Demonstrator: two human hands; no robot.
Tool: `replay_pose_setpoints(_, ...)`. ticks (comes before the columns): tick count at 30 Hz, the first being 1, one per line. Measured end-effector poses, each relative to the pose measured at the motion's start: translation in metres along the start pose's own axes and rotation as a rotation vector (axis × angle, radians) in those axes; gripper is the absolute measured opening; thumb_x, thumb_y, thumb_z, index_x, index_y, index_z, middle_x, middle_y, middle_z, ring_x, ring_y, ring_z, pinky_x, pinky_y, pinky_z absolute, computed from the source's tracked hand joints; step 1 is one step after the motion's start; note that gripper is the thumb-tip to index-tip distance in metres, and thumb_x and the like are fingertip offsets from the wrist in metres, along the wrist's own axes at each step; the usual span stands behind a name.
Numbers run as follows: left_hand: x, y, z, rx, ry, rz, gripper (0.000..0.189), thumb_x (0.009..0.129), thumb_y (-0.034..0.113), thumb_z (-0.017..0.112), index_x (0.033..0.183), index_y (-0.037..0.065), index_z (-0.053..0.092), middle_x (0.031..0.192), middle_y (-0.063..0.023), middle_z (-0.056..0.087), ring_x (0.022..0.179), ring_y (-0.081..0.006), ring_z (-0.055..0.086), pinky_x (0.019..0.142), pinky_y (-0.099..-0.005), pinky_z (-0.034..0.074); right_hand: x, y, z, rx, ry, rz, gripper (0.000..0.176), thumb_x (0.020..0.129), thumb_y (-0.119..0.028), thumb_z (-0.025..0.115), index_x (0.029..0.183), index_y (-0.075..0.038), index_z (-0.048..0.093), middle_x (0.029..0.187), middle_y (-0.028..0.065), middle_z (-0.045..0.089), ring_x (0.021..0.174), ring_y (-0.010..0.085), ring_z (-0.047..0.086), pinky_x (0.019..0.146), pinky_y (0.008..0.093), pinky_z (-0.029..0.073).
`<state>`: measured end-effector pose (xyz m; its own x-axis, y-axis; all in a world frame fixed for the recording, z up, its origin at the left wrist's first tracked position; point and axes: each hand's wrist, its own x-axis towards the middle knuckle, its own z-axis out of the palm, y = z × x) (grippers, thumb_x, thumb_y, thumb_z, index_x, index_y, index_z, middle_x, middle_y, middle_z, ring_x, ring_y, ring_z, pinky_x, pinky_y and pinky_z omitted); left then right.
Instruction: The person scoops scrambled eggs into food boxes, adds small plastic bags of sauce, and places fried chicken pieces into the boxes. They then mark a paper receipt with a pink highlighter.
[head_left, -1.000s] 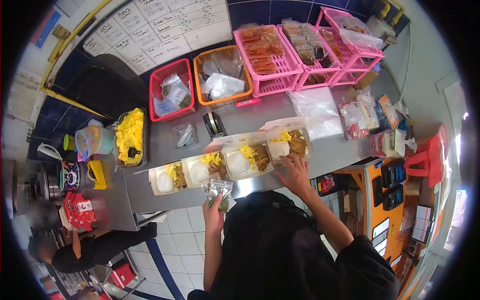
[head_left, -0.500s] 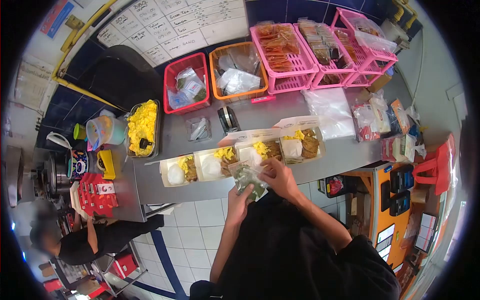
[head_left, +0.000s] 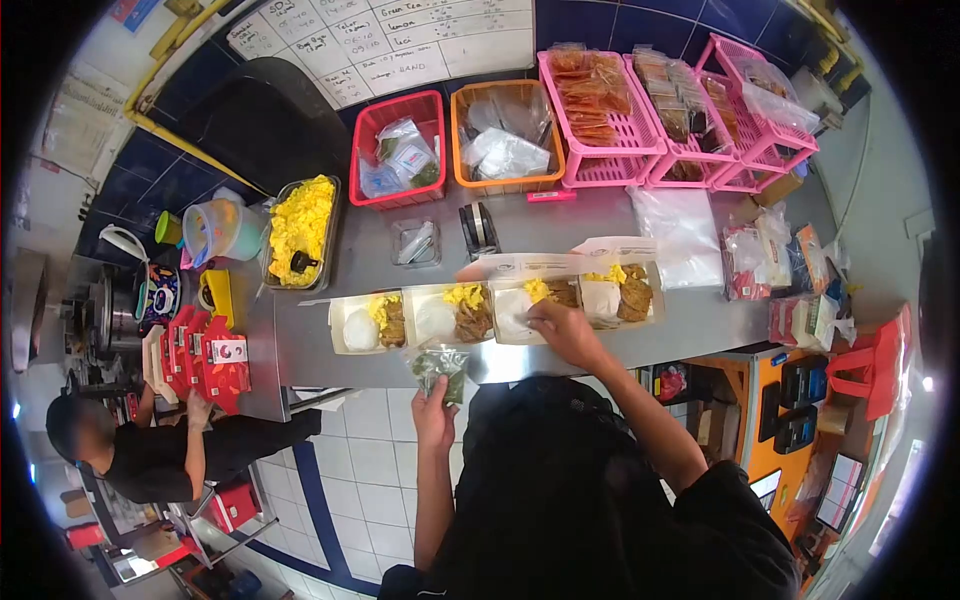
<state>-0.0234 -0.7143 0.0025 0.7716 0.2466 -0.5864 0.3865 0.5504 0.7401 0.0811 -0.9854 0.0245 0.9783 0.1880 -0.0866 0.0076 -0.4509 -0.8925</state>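
Observation:
My left hand (head_left: 435, 418) grips a clear plastic bag of green leaves (head_left: 440, 368) below the row of meal boxes. Over the third box from the left, my right hand (head_left: 562, 328) has its fingers pinched together; what they hold, if anything, is too small to make out. Several open boxes, among them the leftmost box (head_left: 368, 323), hold white rice, yellow egg and brown pieces of food. Their lids stand up behind the two boxes on the right.
A tray of yellow egg (head_left: 300, 230) lies at the left. Behind are a red basket (head_left: 398, 195), an orange basket (head_left: 508, 184) and pink racks (head_left: 615, 165). Plastic sheets (head_left: 680, 235) lie at the right. A co-worker (head_left: 150, 450) handles red boxes (head_left: 205, 355) at the far left.
My hands have moved apart: the left one has gone left with the bag, and the right one has left the bag and is over the third box. The camera view has shifted slightly.

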Motion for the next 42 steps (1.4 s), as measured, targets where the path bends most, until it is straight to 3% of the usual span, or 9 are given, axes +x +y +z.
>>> replay_pose_setpoints(2, 0.0, 0.005, -0.009, -0.013, -0.004, 0.024, 0.014, 0.095, 0.016, 0.069, 0.107, 0.009, 0.063, 0.093, 0.0005, 0.069, 0.072, -0.0079, 0.064, 0.053, -0.0214, 0.049, 0.001, 0.018, 0.021, -0.129, -0.072, -0.234, 0.015, 0.091, -0.008, 0.066, 0.104, 0.0, 0.063, 0.097, 0.0194, 0.069, 0.092, 0.0342, 0.069, 0.079, 0.04, 0.054)
replay_pose_setpoints(9, -0.008, 0.0, -0.022, -0.059, 0.096, 0.027, 0.017, 0.094, 0.018, 0.071, 0.107, 0.01, 0.063, 0.093, 0.0001, 0.07, 0.072, -0.0094, 0.066, 0.052, -0.0225, 0.05, -0.002, 0.043, 0.055, 0.213, 0.104, 0.015, 0.01, 0.088, -0.004, 0.069, 0.094, -0.001, 0.062, 0.092, 0.0189, 0.064, 0.088, 0.0368, 0.068, 0.076, 0.0423, 0.056)
replay_pose_setpoints(13, -0.011, -0.012, -0.023, -0.046, 0.092, -0.017, 0.017, 0.094, 0.018, 0.071, 0.106, 0.01, 0.063, 0.092, 0.0004, 0.07, 0.071, -0.0086, 0.066, 0.05, -0.0222, 0.049, -0.008, 0.061, 0.066, 0.075, 0.12, -0.178, 0.011, 0.086, -0.009, 0.072, 0.092, -0.002, 0.065, 0.094, 0.0164, 0.061, 0.085, 0.0343, 0.067, 0.075, 0.0415, 0.056)
replay_pose_setpoints(18, -0.012, -0.015, -0.018, -0.031, 0.063, -0.023, 0.017, 0.094, 0.019, 0.071, 0.107, 0.01, 0.065, 0.091, 0.0016, 0.07, 0.07, -0.0055, 0.064, 0.048, -0.019, 0.046, -0.028, 0.03, 0.054, -0.473, 0.044, -0.302, 0.024, 0.083, -0.026, 0.076, 0.102, -0.011, 0.072, 0.115, 0.0126, 0.057, 0.111, 0.0323, 0.058, 0.094, 0.0537, 0.045)
replay_pose_setpoints(21, -0.011, -0.012, -0.02, -0.008, 0.062, -0.026, 0.017, 0.095, 0.019, 0.07, 0.108, 0.009, 0.065, 0.093, 0.0011, 0.07, 0.071, -0.0063, 0.064, 0.05, -0.02, 0.047, -0.032, 0.028, 0.052, -0.547, -0.099, -0.199, 0.033, 0.084, -0.029, 0.074, 0.114, -0.015, 0.069, 0.123, 0.012, 0.055, 0.121, 0.0326, 0.052, 0.103, 0.0548, 0.038)
replay_pose_setpoints(31, -0.009, -0.009, -0.014, 0.036, 0.039, -0.026, 0.023, 0.095, 0.017, 0.069, 0.114, 0.005, 0.063, 0.096, -0.0017, 0.07, 0.072, -0.0082, 0.064, 0.052, -0.0222, 0.046, -0.026, 0.04, 0.07, -0.435, -0.227, -0.231, 0.044, 0.086, -0.027, 0.072, 0.125, -0.011, 0.059, 0.129, 0.0103, 0.061, 0.124, 0.0268, 0.054, 0.107, 0.0441, 0.038)
replay_pose_setpoints(34, -0.015, -0.004, 0.0, -0.006, -0.009, -0.027, 0.025, 0.095, 0.015, 0.068, 0.116, 0.002, 0.062, 0.097, -0.0043, 0.071, 0.075, -0.0091, 0.066, 0.053, -0.0229, 0.048, -0.029, 0.016, 0.063, -0.451, -0.019, -0.384, 0.046, 0.084, -0.021, 0.074, 0.125, -0.008, 0.058, 0.121, 0.0121, 0.065, 0.114, 0.0291, 0.06, 0.102, 0.0427, 0.044)
replay_pose_setpoints(37, -0.013, -0.012, -0.001, 0.012, -0.076, -0.047, 0.023, 0.095, 0.012, 0.068, 0.113, -0.001, 0.064, 0.1, -0.0075, 0.071, 0.084, -0.0126, 0.069, 0.067, -0.0259, 0.057, -0.038, -0.026, 0.062, 0.069, -0.036, -0.168, 0.051, 0.083, -0.018, 0.078, 0.126, -0.004, 0.054, 0.102, 0.0162, 0.069, 0.091, 0.0294, 0.07, 0.08, 0.0407, 0.056)
replay_pose_setpoints(42, -0.016, -0.01, 0.017, 0.131, -0.193, -0.099, 0.022, 0.094, 0.011, 0.069, 0.11, -0.003, 0.066, 0.102, -0.0085, 0.071, 0.087, -0.0146, 0.07, 0.073, -0.0273, 0.058, -0.036, -0.023, 0.081, 0.26, -0.123, -0.069, 0.052, 0.084, -0.011, 0.079, 0.124, -0.003, 0.045, 0.085, 0.0139, 0.068, 0.075, 0.0228, 0.07, 0.068, 0.0345, 0.055)
